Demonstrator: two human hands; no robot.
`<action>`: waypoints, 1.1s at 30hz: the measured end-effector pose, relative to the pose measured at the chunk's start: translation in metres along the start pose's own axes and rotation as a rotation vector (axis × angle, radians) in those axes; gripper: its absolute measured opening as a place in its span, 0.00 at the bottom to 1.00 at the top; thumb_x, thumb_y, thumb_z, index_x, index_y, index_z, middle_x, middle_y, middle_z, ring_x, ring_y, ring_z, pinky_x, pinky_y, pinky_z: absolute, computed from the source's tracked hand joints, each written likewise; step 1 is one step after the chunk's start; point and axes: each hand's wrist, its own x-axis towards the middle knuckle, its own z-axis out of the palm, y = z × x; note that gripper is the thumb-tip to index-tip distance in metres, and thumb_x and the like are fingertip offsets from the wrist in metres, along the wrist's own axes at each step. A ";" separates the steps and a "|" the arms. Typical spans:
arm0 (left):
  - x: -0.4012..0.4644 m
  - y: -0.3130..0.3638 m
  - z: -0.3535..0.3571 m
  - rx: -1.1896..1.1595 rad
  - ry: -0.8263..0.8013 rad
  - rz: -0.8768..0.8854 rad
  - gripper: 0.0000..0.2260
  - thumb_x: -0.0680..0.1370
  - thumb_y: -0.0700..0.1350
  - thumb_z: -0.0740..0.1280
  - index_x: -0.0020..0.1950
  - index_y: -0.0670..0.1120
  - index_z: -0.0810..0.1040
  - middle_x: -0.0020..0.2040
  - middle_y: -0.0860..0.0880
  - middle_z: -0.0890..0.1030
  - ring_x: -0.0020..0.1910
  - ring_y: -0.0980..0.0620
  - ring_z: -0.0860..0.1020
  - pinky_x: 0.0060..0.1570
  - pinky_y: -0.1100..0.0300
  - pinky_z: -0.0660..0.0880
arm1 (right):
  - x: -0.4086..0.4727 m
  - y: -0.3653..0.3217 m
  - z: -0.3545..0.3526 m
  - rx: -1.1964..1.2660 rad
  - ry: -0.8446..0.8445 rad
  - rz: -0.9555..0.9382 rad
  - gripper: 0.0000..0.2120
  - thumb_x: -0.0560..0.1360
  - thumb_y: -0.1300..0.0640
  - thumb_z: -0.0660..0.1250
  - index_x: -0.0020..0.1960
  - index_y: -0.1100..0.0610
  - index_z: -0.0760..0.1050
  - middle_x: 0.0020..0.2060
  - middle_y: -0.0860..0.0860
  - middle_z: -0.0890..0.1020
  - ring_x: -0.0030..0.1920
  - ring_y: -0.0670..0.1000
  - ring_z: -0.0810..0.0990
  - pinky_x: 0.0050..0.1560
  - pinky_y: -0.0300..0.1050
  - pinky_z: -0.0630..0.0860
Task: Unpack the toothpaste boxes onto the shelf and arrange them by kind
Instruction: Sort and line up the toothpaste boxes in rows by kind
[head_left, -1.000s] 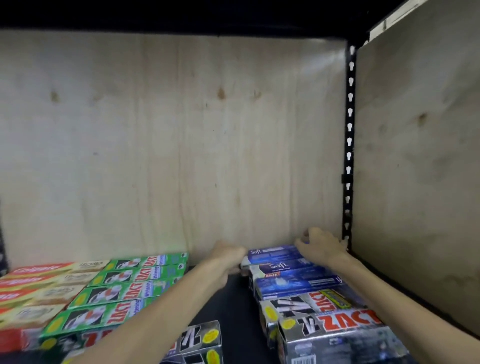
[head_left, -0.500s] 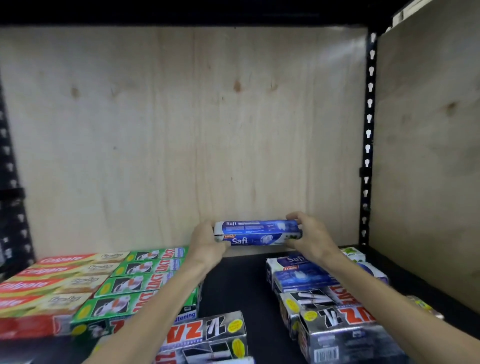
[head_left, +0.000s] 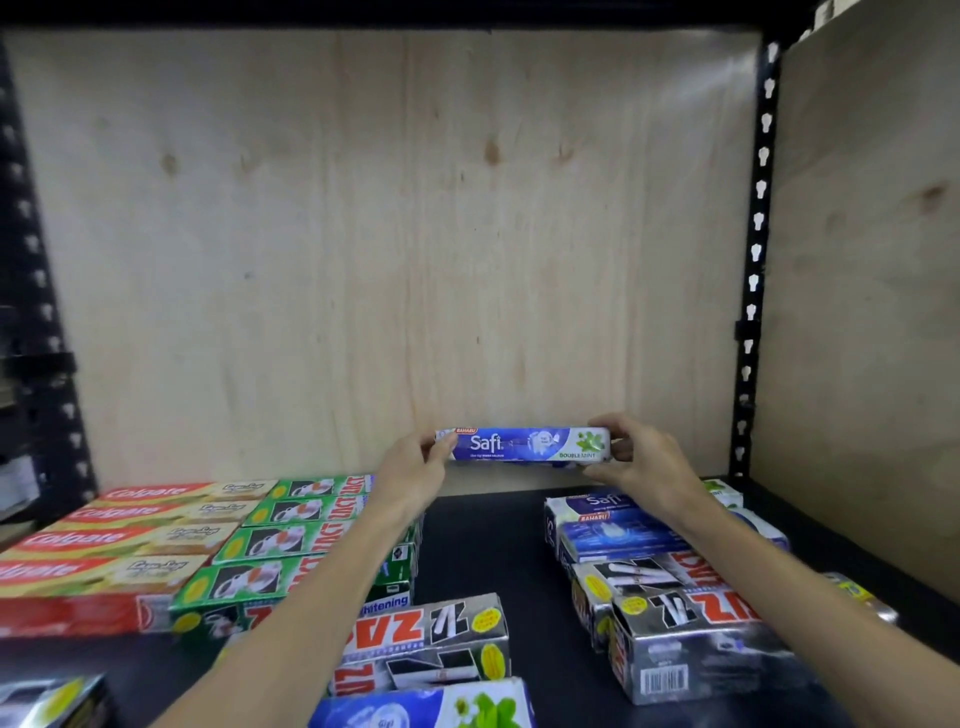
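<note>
I hold a blue Safi toothpaste box (head_left: 524, 443) level in the air near the plywood back wall, above the black shelf (head_left: 483, 540). My left hand (head_left: 415, 467) grips its left end and my right hand (head_left: 639, 460) grips its right end. Below on the right lie more blue Safi boxes (head_left: 613, 530), with silver Zact boxes (head_left: 691, 634) in front of them. Green Zact boxes (head_left: 291, 540) and red Colgate boxes (head_left: 119, 535) lie in rows on the left.
Loose silver Zact boxes (head_left: 431, 644) and another blue box (head_left: 426, 706) lie at the front middle. Black slotted uprights (head_left: 756, 260) stand at both sides, a plywood panel (head_left: 872, 260) closes the right. A bare strip of shelf runs down the middle.
Both hands took a blue Safi box from the right pile and lifted it. It now faces me with its front label, slightly higher and further right than half a second ago.
</note>
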 end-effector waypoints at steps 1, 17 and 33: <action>-0.001 0.000 0.000 0.007 -0.017 -0.006 0.18 0.83 0.56 0.60 0.63 0.46 0.79 0.56 0.49 0.82 0.49 0.55 0.77 0.37 0.69 0.66 | 0.000 0.001 -0.001 0.006 0.020 -0.020 0.22 0.70 0.60 0.78 0.60 0.50 0.77 0.49 0.45 0.84 0.48 0.40 0.82 0.52 0.38 0.79; 0.006 -0.003 0.004 -0.096 -0.001 -0.048 0.11 0.77 0.46 0.72 0.58 0.46 0.77 0.53 0.48 0.84 0.48 0.50 0.84 0.50 0.54 0.80 | 0.002 0.005 0.000 -0.039 0.035 0.016 0.18 0.80 0.47 0.65 0.67 0.53 0.74 0.55 0.53 0.83 0.51 0.47 0.81 0.41 0.33 0.71; -0.002 -0.005 -0.001 0.099 -0.089 -0.008 0.22 0.67 0.47 0.82 0.55 0.43 0.77 0.48 0.52 0.81 0.40 0.61 0.76 0.33 0.70 0.67 | 0.009 0.008 -0.002 -0.111 -0.219 0.124 0.26 0.70 0.46 0.77 0.66 0.52 0.77 0.55 0.50 0.85 0.49 0.44 0.83 0.48 0.41 0.79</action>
